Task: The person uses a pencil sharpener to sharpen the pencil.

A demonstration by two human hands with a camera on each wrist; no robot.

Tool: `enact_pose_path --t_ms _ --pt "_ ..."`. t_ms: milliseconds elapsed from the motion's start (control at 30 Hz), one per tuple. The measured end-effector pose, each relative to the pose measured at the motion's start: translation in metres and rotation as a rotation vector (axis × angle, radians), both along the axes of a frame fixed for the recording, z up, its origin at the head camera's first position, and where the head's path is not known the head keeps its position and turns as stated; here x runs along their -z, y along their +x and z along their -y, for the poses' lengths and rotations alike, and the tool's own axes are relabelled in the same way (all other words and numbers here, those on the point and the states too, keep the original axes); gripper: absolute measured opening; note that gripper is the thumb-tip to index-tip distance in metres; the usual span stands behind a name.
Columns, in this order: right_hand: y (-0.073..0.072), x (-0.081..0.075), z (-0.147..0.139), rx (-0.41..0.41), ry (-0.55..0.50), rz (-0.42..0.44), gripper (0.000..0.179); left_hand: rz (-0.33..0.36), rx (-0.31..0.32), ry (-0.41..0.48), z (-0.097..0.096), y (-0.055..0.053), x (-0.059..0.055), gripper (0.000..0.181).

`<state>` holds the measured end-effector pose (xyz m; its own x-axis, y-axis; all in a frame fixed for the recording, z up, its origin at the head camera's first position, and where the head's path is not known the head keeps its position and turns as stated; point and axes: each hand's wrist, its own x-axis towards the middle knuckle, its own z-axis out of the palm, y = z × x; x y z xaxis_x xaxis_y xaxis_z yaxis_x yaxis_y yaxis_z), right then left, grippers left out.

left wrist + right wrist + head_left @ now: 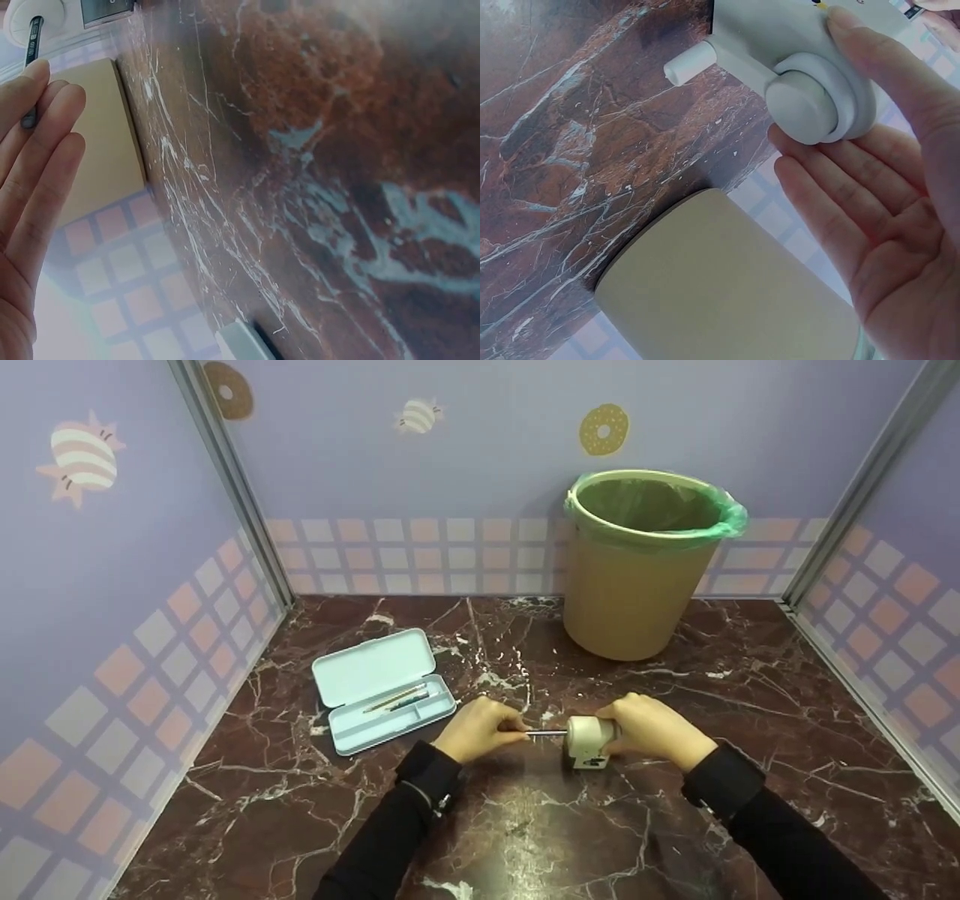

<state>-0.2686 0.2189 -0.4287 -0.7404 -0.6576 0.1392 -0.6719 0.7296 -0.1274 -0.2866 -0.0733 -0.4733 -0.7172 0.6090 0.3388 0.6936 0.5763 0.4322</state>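
A white crank pencil sharpener (587, 741) stands on the marbled table in front of the person. The right hand (651, 729) grips its body, the thumb on one side and the fingers on the other. In the right wrist view the sharpener's crank handle (691, 63) sticks out beside a round knob (801, 109). Thumb and fingertips of the left hand (481, 727) pinch a dark pencil (547, 733). The pencil lies level, its far end in the sharpener's round front, as the left wrist view also shows.
An open light-blue pencil case (375, 666) lies left of the hands, with several pencils (409, 699) in it. At the back right stands a tan bin (630, 596) with a green liner (731, 519). Patterned wall panels (480, 450) enclose the table's back and sides.
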Motion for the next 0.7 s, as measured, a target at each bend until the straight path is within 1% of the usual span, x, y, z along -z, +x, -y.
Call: enact_pose_path --t_ms 67,167,300,367,500,700 --pt "0.000 0.001 0.001 -0.002 -0.008 -0.001 0.027 -0.005 0.009 -0.007 0.004 0.000 0.000 0.009" --pt "-0.001 0.000 0.002 -0.014 -0.015 -0.004 0.027 -0.001 -0.017 -0.011 0.015 0.001 -0.001 0.008" --pt "0.000 0.000 -0.001 -0.015 -0.011 -0.014 0.029 0.020 -0.058 0.021 0.032 0.004 -0.005 0.008" --pt "0.001 -0.001 -0.003 -0.003 -0.004 -0.013 0.029 0.024 -0.051 0.048 0.036 0.004 -0.006 0.009" --pt "0.000 -0.001 -0.004 -0.011 0.003 -0.012 0.028 0.050 -0.036 0.095 0.039 0.006 -0.006 0.012" --pt "0.000 0.000 0.000 -0.012 -0.006 -0.017 0.027 0.145 -0.054 0.208 0.034 0.010 -0.004 0.013"
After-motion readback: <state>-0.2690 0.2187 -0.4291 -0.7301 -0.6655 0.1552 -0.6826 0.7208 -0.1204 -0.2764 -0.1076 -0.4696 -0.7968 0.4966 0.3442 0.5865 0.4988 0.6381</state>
